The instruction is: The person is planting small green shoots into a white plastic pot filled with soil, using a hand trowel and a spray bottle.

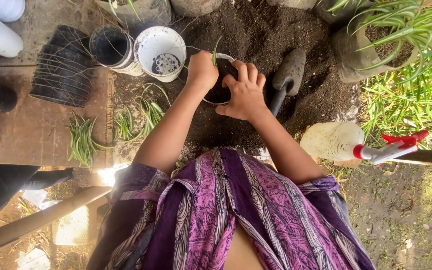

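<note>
Head view: both hands (226, 82) press soil in a white pot (219, 95).

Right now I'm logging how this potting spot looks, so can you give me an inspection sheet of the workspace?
Surface: dark soil heap beside a wooden board.
Job's things: small white pot part-filled with soil; a green shoot stands in it.
Clutter: trowel lying on the soil, white bucket, stacked black pots, loose green seedlings, spray bottle.
Hands: left hand closed around the shoot; right hand spread over the pot's rim.
Cables: nothing seen.
Surroundings: potted leafy plant, grass.
</note>
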